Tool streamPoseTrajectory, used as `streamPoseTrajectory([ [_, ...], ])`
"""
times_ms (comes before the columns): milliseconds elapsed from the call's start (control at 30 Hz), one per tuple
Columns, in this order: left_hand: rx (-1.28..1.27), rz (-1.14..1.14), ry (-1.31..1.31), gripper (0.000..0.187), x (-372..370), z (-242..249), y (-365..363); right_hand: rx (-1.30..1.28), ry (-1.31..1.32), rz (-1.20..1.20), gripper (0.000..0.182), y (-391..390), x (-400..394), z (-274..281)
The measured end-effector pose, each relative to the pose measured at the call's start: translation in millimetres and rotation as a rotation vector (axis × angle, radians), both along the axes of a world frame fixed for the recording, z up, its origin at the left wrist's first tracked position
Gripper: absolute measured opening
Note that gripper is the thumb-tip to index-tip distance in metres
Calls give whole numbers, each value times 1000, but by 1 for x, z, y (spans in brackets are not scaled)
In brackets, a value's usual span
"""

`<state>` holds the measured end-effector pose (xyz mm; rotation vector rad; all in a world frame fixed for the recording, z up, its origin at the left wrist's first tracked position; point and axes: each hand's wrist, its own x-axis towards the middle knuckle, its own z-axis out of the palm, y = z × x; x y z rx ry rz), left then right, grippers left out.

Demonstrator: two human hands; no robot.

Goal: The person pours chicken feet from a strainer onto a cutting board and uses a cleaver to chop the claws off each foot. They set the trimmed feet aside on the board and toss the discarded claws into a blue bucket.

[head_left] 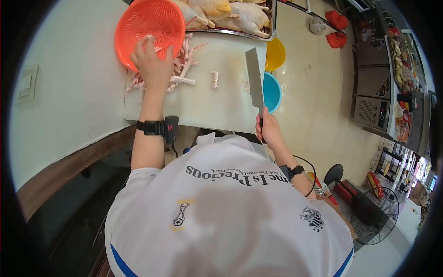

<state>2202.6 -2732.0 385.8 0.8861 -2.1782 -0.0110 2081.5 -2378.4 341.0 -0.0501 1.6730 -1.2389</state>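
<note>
My right hand [268, 129] is wrapped round the handle of a cleaver [254, 76], its broad blade pointing away from me near the right edge of a white cutting board [212, 108]. At the left, my left hand [153, 63] reaches over the near rim of an orange-red colander [128, 39], fingers apart. A small pale piece [158, 49] shows by its fingertips, inside the colander. Several chicken feet [183, 64] lie in a pile beside and under that hand. One short cut piece of chicken foot [214, 79] lies alone at the board's middle.
A metal tray [237, 33] of whole plucked chickens [244, 17] stands beyond the board. Yellow [275, 54] and blue [272, 92] basins sit below its right edge. A wall [69, 92] borders the left; a fan [376, 216] stands at lower right.
</note>
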Motion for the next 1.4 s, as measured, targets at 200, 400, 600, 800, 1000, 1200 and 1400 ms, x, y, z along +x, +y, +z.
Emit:
streamPoseTrajectory([
  [200,765,-129,-394,34,-8,-75,96,-12,-23,82,55,-18,8,-7],
  [400,757,-129,-398,25,-33,-114,114,-46,-38,91,55,-19,12,-9],
  [600,900,-327,-219,23,-33,-101,111,-70,38,143,53,-16,9,-13],
  [800,1188,-511,-63,23,-34,-102,112,-82,167,105,53,-28,3,-16],
  [1000,681,-519,-279,23,-17,-115,104,-35,149,41,52,-44,-10,-9],
  [1200,647,-377,-268,25,-24,-109,126,-27,166,86,54,-36,-1,-20],
  [1400,796,-356,-261,22,-27,-126,127,-14,175,101,53,-37,12,-17],
])
